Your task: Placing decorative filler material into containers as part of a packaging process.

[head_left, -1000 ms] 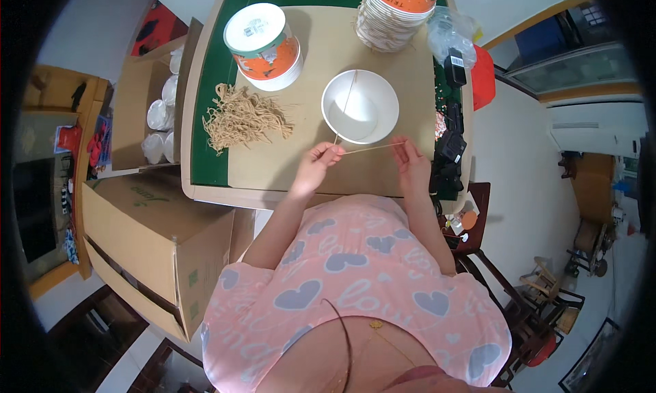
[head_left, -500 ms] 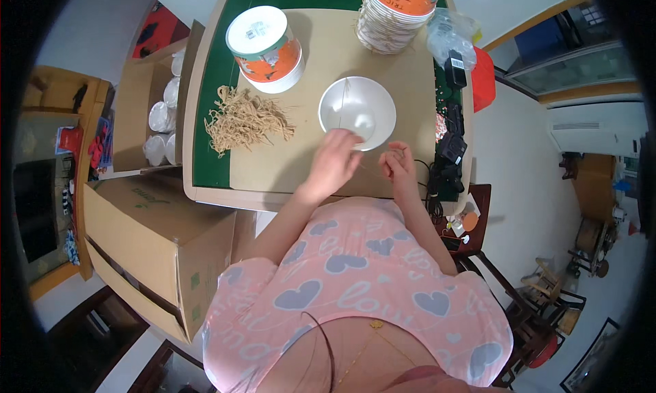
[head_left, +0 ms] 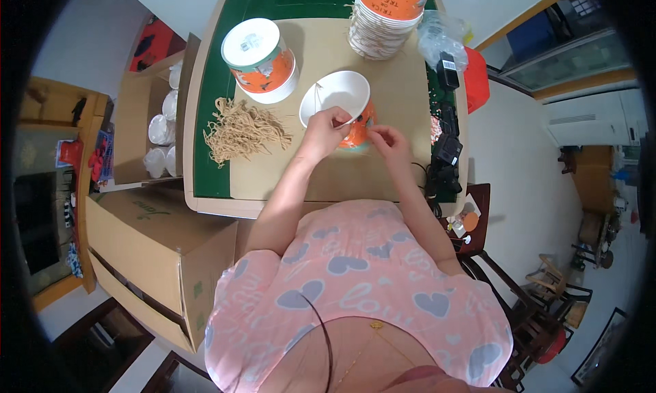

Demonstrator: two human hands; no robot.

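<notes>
A paper bucket [head_left: 357,134], white inside and orange with a green band outside, is tipped so its mouth leans left. My left hand [head_left: 324,132] grips the near side of its rim, with the thumb and fingers closed there. Inside the bucket a thin piece of twine [head_left: 317,96] runs from the far left rim toward my left hand. Close to the bucket's right side, my right hand [head_left: 391,145] has its thumb and forefinger pinched; what lies between them is too fine to see. A loose pile of tan twine pieces [head_left: 246,131] lies on the left.
An upside-down stack of paper buckets [head_left: 260,55] stands far left; a tall nested stack [head_left: 384,34] with twine stands far right. Black adapters and cables [head_left: 449,147] line the right table edge beside a clear plastic bag [head_left: 441,37]. Cardboard boxes [head_left: 150,236] stand left of the table.
The bucket has gone from upright to tilted, shifting left, so its orange outside shows. My left hand has taken its rim. My right hand has come up beside it.
</notes>
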